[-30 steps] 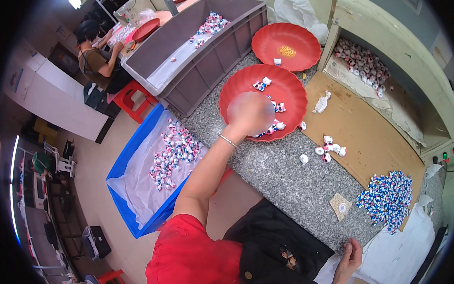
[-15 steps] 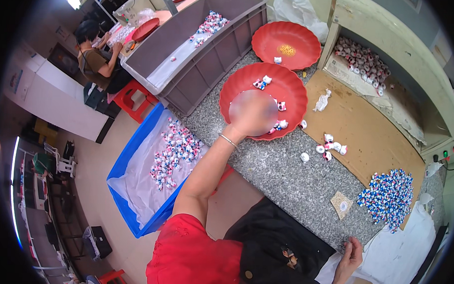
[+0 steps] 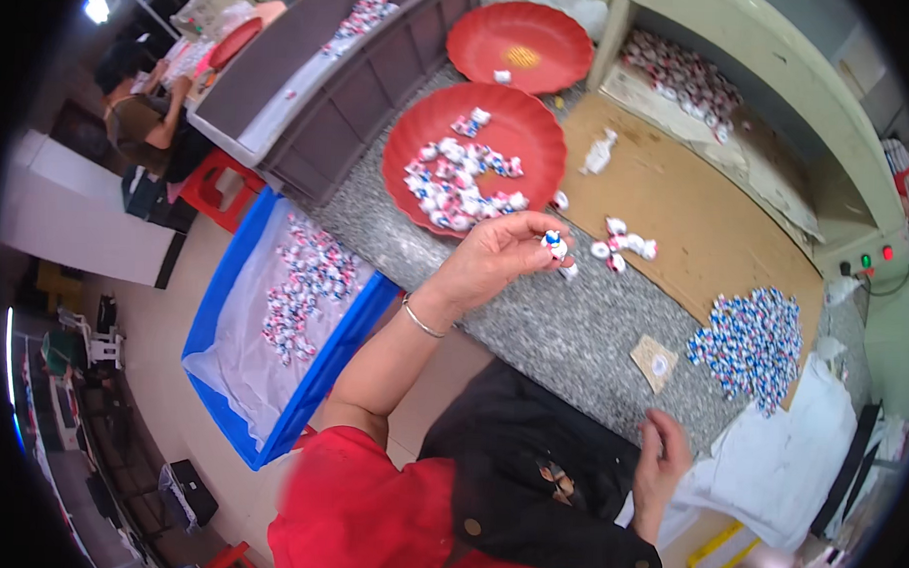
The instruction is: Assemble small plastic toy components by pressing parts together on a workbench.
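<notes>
Pinching w/ L-hand (image 3: 498, 251) fingers (image 3: 527, 222): clamped, thumb against fingertips, on small wht/blue figurine (image 3: 553, 244). Holding it above granite worktop (image 3: 533, 322), just off near rim of front red dish (image 3: 535, 132), toward its R side. Wearing thin bracelet (image 3: 421, 320) on L wrist, red sleeve (image 3: 367, 496) above.

Have R hand (image 3: 664, 462) low, by front edge of worktop, fingers loosely curled & a bit apart. Can't tell whether touching the edge. Have it nearest to small pale diamond-shaped piece (image 3: 654, 363), w/ wht sheets (image 3: 769, 460) off to its R.

In front dish: see clump of wht, pink & blue figurines (image 3: 463, 189), mostly in L & near half, plus a couple apart near far rim. Behind it, approx. touching: back red dish (image 3: 473, 46) w/ gold centre & one small piece (image 3: 503, 76) by near rim.

On R, see brown board (image 3: 706, 238) w/ crumpled wht scrap (image 3: 599, 152) on top; small cluster of wht/pink pcs (image 3: 626, 247) at board's L edge; big blue/wht pile (image 3: 748, 344) at near end. In cubby (image 3: 838, 187) behind, more wht pcs (image 3: 682, 82), heaped.

On L, see deep grey bin (image 3: 365, 111) w/ figurines at far end; below, blue crate (image 3: 361, 326) w/ wht liner (image 3: 236, 372) & lots more figurines. Upper L: co-worker (image 3: 145, 123), seated, nr red stool (image 3: 217, 191).
</notes>
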The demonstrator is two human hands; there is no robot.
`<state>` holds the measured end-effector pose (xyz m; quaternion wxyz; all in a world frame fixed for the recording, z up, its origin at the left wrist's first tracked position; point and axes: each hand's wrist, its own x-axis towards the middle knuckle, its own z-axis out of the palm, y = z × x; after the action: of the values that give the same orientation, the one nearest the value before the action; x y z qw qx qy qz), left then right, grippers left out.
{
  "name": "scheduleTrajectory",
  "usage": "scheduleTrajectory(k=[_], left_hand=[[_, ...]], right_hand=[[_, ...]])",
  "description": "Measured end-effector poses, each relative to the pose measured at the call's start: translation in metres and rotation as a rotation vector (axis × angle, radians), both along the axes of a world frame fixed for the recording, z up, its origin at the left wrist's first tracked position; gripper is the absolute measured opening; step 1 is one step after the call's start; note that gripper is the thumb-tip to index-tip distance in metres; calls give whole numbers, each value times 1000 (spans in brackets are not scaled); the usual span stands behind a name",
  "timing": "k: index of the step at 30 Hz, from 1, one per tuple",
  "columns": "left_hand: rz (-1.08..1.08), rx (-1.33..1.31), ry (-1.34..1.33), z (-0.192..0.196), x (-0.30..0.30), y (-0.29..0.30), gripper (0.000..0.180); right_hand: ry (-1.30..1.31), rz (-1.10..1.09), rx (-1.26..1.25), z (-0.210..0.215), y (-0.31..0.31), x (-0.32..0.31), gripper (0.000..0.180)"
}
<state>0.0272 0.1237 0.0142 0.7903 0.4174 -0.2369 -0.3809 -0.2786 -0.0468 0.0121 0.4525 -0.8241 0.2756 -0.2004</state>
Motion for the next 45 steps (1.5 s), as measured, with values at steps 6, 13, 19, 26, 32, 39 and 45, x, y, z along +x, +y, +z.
scheduleTrajectory(k=[6, 13, 19, 26, 32, 39, 45], left_hand=[[-80, 96, 56, -25, -51, -17, 35], [-108, 138, -5, -39, -66, -13, 31], [-121, 148, 46, -38, -73, -9, 29], [-110, 165, 1, -39, -71, -10, 25], [-97, 120, 217, -48, -72, -9, 22], [-94, 9, 388, -49, -79, -14, 28], [-32, -22, 240, -46, -83, -11, 32]], right_hand=[[-89, 190, -22, 5, 19, 69, 15], [-195, 252, 103, -6, 14, 95, 32], [-182, 305, 76, -1, 17, 104, 27], [-193, 292, 146, -9, 20, 111, 23], [-220, 274, 105, -2, 28, 121, 24], [-259, 218, 25, -5, 27, 125, 20], [-304, 252, -154, -8, 29, 126, 18]])
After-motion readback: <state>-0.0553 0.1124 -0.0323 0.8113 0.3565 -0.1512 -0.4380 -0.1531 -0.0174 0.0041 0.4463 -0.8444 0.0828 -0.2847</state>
